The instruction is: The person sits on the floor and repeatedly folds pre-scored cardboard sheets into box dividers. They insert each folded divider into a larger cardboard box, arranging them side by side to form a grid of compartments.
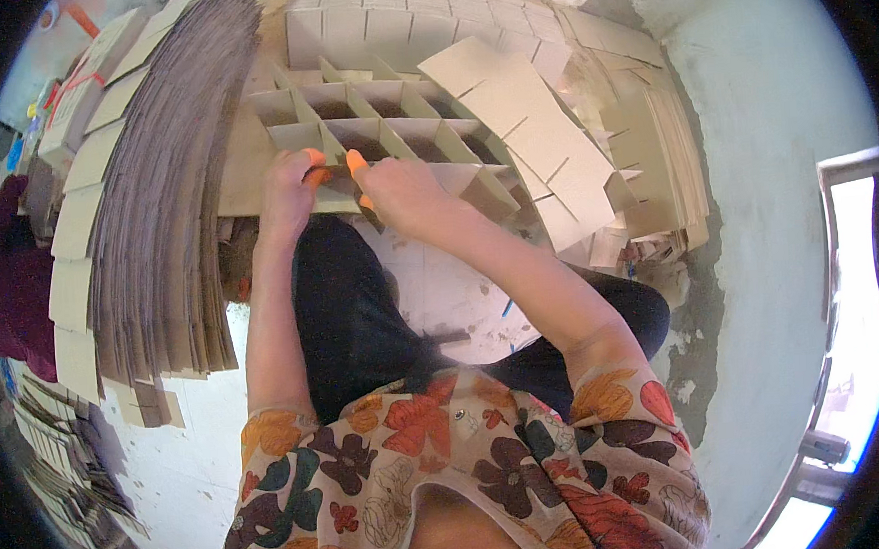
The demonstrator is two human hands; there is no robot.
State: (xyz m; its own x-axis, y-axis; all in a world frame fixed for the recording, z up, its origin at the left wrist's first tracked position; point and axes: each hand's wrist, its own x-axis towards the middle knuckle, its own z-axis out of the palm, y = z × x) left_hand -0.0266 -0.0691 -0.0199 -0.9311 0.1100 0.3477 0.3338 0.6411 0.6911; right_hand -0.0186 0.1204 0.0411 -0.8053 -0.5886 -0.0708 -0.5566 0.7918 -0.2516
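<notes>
A beige cardboard divider grid (298, 136) with several square cells lies in front of me. My left hand (286, 195) is closed at its near edge, pinching a cardboard strip (340, 194) between thumb and fingers. Just to the right, my right hand (403, 191) grips the same near edge, also closed. Orange covers sit on some fingertips of both hands. Loose slotted cardboard sheets (526, 121) lie at a slant over the grid's right side. The undersides of my fingers are partly hidden.
A long, tall stack of cardboard strips (181, 179) stands at my left. More slotted strips (372, 27) line the back, and another stack (667, 163) leans near the wall (769, 118) at right. Dark maroon cloth (12, 277) shows at the far left.
</notes>
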